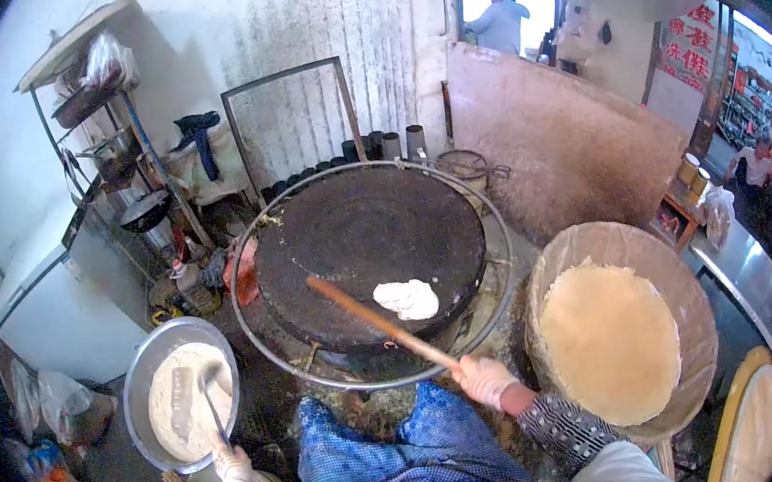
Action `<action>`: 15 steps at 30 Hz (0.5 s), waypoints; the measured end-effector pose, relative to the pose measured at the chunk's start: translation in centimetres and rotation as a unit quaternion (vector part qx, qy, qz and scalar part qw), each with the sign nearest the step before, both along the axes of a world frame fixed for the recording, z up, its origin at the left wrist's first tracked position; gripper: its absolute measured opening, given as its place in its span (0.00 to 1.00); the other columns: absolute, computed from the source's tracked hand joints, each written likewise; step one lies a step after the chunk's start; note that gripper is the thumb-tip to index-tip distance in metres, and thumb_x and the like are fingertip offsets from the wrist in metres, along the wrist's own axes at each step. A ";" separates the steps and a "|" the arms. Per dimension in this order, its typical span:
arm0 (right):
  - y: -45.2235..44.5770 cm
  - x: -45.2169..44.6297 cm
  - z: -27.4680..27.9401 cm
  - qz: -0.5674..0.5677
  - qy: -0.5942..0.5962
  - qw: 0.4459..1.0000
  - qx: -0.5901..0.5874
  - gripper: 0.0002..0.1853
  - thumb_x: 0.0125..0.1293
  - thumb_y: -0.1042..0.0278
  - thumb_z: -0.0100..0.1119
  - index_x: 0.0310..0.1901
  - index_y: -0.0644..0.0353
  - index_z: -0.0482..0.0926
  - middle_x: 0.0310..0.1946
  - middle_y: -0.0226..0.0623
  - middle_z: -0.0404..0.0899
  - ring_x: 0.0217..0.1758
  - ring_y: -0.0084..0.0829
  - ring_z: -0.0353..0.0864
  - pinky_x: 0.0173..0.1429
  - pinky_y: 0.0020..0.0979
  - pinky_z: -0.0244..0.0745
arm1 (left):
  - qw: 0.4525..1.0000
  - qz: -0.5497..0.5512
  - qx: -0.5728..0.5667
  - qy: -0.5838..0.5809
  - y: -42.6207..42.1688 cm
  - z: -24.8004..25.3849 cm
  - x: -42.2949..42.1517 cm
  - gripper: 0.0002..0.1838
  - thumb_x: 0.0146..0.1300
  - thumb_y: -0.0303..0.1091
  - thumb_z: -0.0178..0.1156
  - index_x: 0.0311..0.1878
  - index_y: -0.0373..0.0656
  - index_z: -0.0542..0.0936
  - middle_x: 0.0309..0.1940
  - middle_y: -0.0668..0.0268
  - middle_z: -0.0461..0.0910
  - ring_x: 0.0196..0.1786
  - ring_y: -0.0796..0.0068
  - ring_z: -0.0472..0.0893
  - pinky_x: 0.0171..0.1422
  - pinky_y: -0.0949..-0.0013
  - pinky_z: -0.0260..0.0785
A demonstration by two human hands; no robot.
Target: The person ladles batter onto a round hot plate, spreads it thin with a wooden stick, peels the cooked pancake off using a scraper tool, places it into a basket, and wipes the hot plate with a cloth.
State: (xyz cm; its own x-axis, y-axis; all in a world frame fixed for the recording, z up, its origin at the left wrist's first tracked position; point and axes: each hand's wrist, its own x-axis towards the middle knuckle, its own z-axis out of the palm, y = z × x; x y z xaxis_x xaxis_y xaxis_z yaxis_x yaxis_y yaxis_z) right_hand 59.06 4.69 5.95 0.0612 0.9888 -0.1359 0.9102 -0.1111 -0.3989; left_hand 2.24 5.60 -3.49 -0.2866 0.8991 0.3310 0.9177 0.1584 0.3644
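Over the feed, I had my left grip (234,468) around a ladle (213,407) in the lower-left bowl (138,397), my right grip (484,381) around a stick (382,322), batter (411,301) unspread on the central griddle (355,225), seemingly finished flatbread (611,343) at lower right.

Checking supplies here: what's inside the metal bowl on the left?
The metal bowl holds a pale mixture, with a ladle, held by the left hand, at its surface. Anything beneath is hidden.
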 end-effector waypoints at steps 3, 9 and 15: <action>2.3 0.8 -0.3 -0.071 -0.010 0.997 0.040 0.19 0.71 0.51 0.49 0.43 0.62 0.73 0.30 0.56 0.81 0.36 0.57 0.82 0.41 0.54 0.75 | 0.962 0.121 -0.243 -0.025 -1.2 -1.2 -4.1 0.25 0.62 0.35 0.57 0.62 0.36 0.73 0.53 0.43 0.78 0.56 0.46 0.79 0.62 0.55 0.70; 1.3 -4.5 0.4 0.038 -0.039 0.998 -0.021 0.21 0.72 0.51 0.47 0.44 0.66 0.72 0.28 0.54 0.82 0.34 0.53 0.84 0.38 0.49 0.79 | 0.958 0.094 -0.270 0.020 -1.4 -2.7 -5.7 0.26 0.62 0.31 0.52 0.64 0.37 0.71 0.54 0.43 0.78 0.59 0.49 0.78 0.63 0.54 0.70; 4.8 -1.1 -1.9 -0.036 -0.111 0.986 0.121 0.17 0.72 0.55 0.48 0.39 0.65 0.74 0.29 0.52 0.83 0.32 0.52 0.84 0.35 0.48 0.80 | 0.970 -0.009 -0.210 0.124 2.8 4.6 3.5 0.23 0.62 0.32 0.52 0.62 0.39 0.71 0.59 0.53 0.74 0.64 0.58 0.74 0.68 0.55 0.65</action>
State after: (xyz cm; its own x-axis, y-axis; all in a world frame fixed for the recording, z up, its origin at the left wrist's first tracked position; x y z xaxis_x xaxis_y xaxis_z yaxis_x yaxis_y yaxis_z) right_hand 57.92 9.49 4.07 0.1344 0.9827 0.1275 0.9713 -0.1051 -0.2135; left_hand 5.70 8.42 1.13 -0.2270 0.9739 -0.0079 0.9731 0.2271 0.0390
